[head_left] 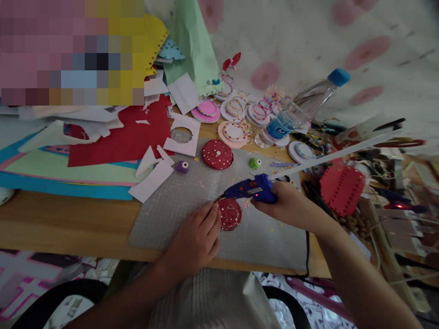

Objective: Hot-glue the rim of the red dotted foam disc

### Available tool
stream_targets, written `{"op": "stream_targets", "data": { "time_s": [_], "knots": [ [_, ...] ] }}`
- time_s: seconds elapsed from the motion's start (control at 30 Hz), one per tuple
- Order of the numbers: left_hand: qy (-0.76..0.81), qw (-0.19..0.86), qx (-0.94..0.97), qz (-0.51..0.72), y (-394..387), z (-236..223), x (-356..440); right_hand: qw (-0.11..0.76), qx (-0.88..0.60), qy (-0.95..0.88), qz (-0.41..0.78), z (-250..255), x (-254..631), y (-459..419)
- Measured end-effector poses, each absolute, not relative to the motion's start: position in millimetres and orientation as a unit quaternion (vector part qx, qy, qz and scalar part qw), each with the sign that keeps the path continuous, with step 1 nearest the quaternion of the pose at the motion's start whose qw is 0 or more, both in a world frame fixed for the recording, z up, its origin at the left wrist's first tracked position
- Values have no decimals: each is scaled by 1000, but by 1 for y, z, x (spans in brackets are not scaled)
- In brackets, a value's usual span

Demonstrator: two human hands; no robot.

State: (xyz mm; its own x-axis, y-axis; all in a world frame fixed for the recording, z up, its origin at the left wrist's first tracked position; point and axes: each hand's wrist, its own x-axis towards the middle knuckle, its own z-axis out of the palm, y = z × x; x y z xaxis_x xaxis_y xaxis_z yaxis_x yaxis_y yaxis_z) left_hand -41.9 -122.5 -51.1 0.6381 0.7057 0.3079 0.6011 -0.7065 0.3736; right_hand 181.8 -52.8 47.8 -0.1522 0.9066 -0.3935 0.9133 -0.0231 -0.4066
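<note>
My right hand (283, 201) is closed round the handle of a blue hot glue gun (252, 187) with a small orange light. A long whitish glue stick (329, 155) juts from its back end. The nozzle points left and down, at the upper left edge of a small red speckled paper disc (230, 214); whether it touches is too small to tell. My left hand (200, 233) has its fingers together on that disc's left edge, holding it on the grey cutting mat (161, 219). Above lies a larger red speckled disc (217, 154) with a pale dot in its centre.
Small purple (182, 167) and green paper punches (254, 163) stand on the mat. A water bottle (277, 128) leans behind, near several bead-trimmed paper discs (235, 131). Paper sheets (103, 173) and offcuts cover the left; red perforated card (343, 187) and tools crowd the right.
</note>
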Motion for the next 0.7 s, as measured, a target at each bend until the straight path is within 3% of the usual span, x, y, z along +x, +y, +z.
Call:
{"op": "stream_targets", "data": {
  "time_s": [0.13,0.3,0.7],
  "knots": [
    [364,114,898,222,-123,-52,-42,-8,648,693,-316,48,185,-49],
    [361,101,899,227,-124,-52,-43,38,655,703,-273,46,182,-50],
    [366,109,896,226,-125,-53,-42,49,628,703,-329,46,179,-49]
  ]
}}
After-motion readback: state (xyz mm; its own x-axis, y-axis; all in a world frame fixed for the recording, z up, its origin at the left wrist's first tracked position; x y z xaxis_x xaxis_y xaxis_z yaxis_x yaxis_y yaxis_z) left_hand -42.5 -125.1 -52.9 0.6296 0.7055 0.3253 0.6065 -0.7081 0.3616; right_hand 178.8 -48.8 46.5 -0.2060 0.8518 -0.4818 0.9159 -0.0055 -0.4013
